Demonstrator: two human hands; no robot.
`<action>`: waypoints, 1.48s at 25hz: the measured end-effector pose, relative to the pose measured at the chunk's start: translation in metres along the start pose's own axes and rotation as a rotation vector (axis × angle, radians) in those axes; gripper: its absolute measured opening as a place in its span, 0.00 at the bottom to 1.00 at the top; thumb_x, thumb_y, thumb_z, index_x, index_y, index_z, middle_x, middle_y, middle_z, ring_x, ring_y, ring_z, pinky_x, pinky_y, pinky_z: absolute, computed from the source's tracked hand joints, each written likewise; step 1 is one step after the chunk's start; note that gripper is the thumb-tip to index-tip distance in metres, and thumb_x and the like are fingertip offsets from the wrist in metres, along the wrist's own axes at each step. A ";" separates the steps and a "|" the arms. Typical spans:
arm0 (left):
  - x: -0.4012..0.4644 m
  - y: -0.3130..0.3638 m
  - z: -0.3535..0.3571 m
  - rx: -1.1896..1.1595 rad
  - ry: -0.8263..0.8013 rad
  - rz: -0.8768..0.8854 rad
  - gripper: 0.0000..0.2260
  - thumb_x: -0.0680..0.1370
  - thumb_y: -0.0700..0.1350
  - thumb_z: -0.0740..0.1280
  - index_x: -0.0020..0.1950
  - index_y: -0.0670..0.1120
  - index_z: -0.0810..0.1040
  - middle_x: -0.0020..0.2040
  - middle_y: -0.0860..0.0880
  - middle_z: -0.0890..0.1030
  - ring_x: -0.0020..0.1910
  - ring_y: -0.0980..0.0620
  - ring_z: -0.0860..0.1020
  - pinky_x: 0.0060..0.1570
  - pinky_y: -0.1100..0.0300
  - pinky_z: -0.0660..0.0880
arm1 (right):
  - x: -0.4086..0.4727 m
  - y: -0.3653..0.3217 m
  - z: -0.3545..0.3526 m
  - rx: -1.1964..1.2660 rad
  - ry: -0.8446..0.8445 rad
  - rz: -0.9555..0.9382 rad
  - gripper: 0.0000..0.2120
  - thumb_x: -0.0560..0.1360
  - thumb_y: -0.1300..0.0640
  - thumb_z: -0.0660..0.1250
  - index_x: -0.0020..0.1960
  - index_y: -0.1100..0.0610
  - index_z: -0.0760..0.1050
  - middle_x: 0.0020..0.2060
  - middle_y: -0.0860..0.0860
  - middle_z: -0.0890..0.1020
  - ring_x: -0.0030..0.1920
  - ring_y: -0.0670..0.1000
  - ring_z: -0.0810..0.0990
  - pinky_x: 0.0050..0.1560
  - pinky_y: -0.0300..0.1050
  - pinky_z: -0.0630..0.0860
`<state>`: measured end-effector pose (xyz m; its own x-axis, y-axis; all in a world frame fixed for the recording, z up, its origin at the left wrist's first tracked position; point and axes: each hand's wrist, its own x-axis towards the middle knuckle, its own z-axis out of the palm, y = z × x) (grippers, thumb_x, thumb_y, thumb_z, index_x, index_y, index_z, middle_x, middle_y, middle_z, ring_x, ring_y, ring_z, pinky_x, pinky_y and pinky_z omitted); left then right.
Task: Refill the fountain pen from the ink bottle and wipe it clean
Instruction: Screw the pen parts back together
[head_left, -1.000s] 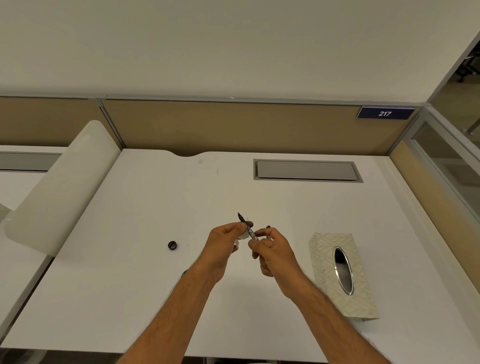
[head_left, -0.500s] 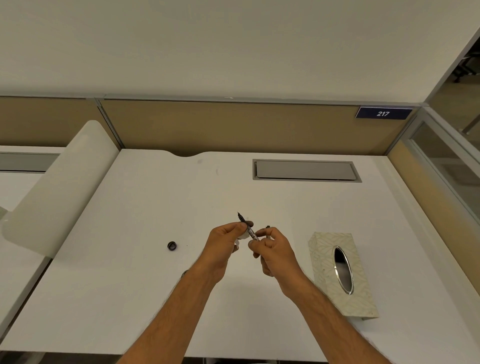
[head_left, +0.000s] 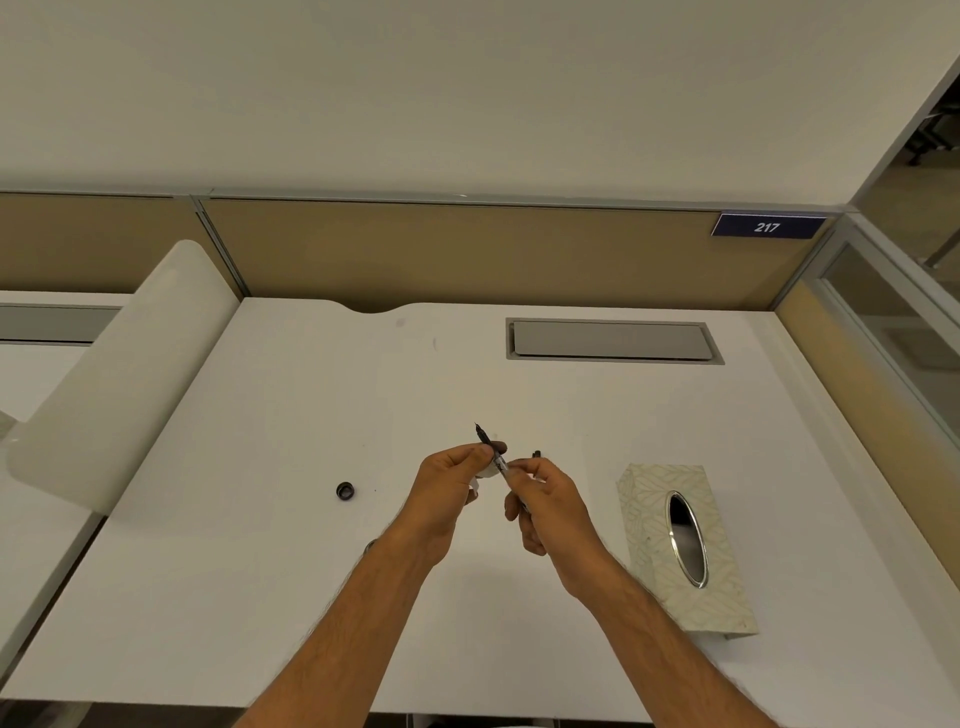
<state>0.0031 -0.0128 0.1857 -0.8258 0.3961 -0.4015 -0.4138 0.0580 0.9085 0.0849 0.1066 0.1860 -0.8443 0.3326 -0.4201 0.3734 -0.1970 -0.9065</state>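
Both hands pinch the slim black fountain pen (head_left: 487, 446): left hand (head_left: 451, 488) near the nib, right hand (head_left: 545, 499) lower, nib toward eleven o'clock.

A white desk (head_left: 260, 597) is carrying a small black cap (head_left: 345, 490) lying left of centre and a patterned tissue box (head_left: 727, 597) sitting at the near right.

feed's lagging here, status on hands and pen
Left hand and right hand both pinch the pen, nib up. White wad in left. Small cap on desk, clear.
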 end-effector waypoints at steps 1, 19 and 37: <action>0.000 0.000 0.000 -0.001 0.003 -0.001 0.09 0.81 0.46 0.66 0.51 0.51 0.87 0.53 0.53 0.86 0.59 0.48 0.77 0.50 0.57 0.71 | -0.001 -0.001 0.000 -0.009 0.002 -0.009 0.07 0.79 0.55 0.67 0.55 0.55 0.76 0.33 0.55 0.79 0.24 0.47 0.65 0.25 0.39 0.62; 0.000 -0.002 0.001 -0.039 0.014 -0.012 0.09 0.80 0.46 0.66 0.51 0.49 0.87 0.52 0.54 0.86 0.56 0.51 0.77 0.51 0.56 0.70 | -0.002 -0.001 -0.001 -0.063 -0.017 -0.050 0.06 0.76 0.58 0.70 0.51 0.59 0.77 0.31 0.54 0.80 0.28 0.51 0.76 0.30 0.45 0.76; 0.005 -0.004 0.003 -0.012 -0.021 0.005 0.10 0.81 0.45 0.65 0.52 0.49 0.86 0.55 0.53 0.86 0.61 0.49 0.77 0.53 0.56 0.71 | -0.001 -0.002 -0.006 -0.007 -0.046 -0.001 0.08 0.80 0.59 0.65 0.47 0.61 0.80 0.32 0.57 0.82 0.29 0.52 0.77 0.32 0.45 0.77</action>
<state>0.0017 -0.0085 0.1801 -0.8199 0.4152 -0.3942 -0.4143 0.0450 0.9090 0.0871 0.1127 0.1882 -0.8616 0.2902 -0.4165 0.3747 -0.1901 -0.9074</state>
